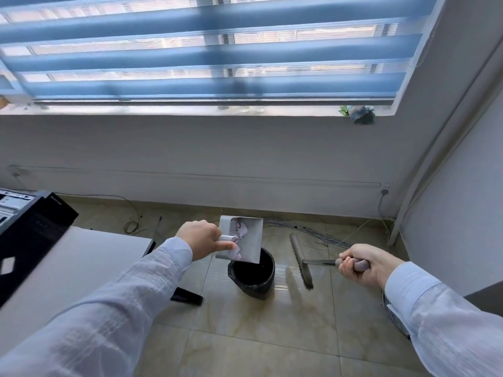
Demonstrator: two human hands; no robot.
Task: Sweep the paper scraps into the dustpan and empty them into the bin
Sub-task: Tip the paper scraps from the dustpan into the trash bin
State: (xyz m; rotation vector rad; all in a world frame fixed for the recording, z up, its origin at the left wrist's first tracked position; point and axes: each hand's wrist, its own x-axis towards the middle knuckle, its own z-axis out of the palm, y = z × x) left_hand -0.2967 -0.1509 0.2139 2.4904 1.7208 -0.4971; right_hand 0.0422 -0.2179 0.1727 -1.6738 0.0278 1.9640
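The left hand (pixel 201 238) grips the light, stiff dustpan (pixel 251 240) by its handle, tipping feather-light paper scraps (pixel 241 230) over the bin (pixel 253 276).

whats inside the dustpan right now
Crumpled paper scraps still sit in the tilted dustpan, held by the left hand over the bin. The bin's dark inside hides any contents.

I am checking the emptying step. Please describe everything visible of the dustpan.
The dustpan is small, pale grey and looks plastic, with a comb of teeth near its short handle. The left hand grips that handle and holds the pan tilted steeply, its front lip over the black bin. Crumpled paper scraps lie inside it, near the handle.
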